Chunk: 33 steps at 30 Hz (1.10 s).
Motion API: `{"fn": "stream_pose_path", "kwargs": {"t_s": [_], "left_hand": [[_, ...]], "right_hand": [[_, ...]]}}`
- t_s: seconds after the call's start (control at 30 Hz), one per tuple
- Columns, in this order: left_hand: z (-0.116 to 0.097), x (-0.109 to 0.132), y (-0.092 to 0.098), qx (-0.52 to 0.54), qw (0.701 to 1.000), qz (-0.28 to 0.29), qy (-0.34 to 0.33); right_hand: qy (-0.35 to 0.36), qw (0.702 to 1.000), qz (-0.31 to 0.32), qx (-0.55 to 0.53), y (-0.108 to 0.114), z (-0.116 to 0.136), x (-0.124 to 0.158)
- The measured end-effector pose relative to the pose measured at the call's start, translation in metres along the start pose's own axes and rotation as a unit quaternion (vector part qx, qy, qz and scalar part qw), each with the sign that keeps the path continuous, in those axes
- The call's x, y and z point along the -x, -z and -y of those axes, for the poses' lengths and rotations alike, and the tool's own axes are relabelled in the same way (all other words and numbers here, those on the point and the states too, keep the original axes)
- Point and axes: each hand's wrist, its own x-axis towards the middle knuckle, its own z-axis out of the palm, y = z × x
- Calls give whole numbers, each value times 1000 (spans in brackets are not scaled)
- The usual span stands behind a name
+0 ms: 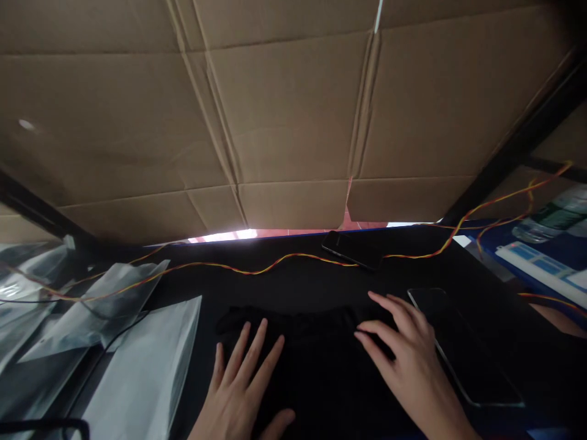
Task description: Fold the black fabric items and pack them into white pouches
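A piece of black cloth (316, 373) lies on the dark tabletop, its far edge bunched into a thick band. Its outline blends into the black surface. My left hand (243, 379) rests flat on the cloth's left part, fingers spread and holding nothing. At the band's right end is my right hand (403, 348). Thumb and forefinger meet in a pinch at the cloth's edge there, while the other fingers reach forward. A flat dark rectangular thing with a pale clear rim (472, 354) lies just right of my right hand.
A black phone (351, 247) lies toward the back, by a twisted red-and-yellow wire (270, 266) crossing the table. Translucent plastic bags (142, 360) cover the left side. Cardboard (284, 122) walls off the back. A plastic bottle (550, 214) lies at the far right.
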Motion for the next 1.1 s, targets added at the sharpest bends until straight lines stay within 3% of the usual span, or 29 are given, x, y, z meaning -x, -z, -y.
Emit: {"fn": "stream_pose_path", "kwargs": {"t_s": [0.13,0.23,0.33,0.43,0.6,0.73,0.87,1.1], "left_hand": [[2,-16,23,70,992,-106,2],[-3,-39,23,121,986,-110,32],[-6,-55,4,110,992,-56,37],[-2,-53,-17,69,996,-30,47],[10,-34,-20,17,993,58,103],[8,-41,-9,8,995,58,80],[-5,-57,-16,8,998,26,49],[1,-47,-41,-25,998,36,47]], "right_hand": [[-33,995,-92,-10,-4,-14,-44],[-51,992,-109,40,-7,0,-61],[-8,999,-37,13,-16,31,-43],[32,998,58,14,-30,50,-9],[53,984,165,36,-36,35,14],[67,986,150,32,-22,33,-2],[44,992,110,48,-21,33,-16],[16,978,200,55,-28,-26,-8]]}}
